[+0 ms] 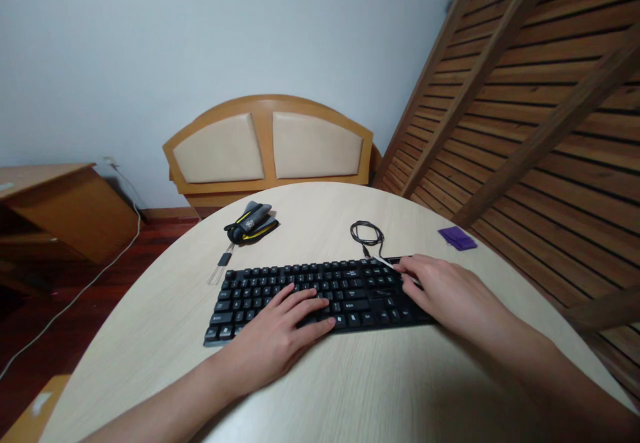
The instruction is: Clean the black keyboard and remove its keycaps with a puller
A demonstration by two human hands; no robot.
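A black full-size keyboard (pixel 300 296) lies on the round pale table, its coiled black cable (pixel 367 233) resting just behind it. My left hand (pixel 285 329) is spread palm-down, fingers stretched over the keyboard's lower middle keys. At the keyboard's right end, my right hand (pixel 445 289) is closed on a thin white stick-like tool (pixel 384 263). The tool slants down to the right across the upper right keys, and its far tip points toward the cable. Its exact kind is unclear, and my fingers hide part of it. My right hand also covers part of the number pad.
Behind the keyboard's left end lies a grey, black and yellow folded bundle (pixel 253 223), with a wire tool with a black middle (pixel 225 259) beside it. A folded purple cloth (pixel 457 238) lies at the table's right. A headboard (pixel 267 139) and wooden slats (pixel 525 96) stand beyond.
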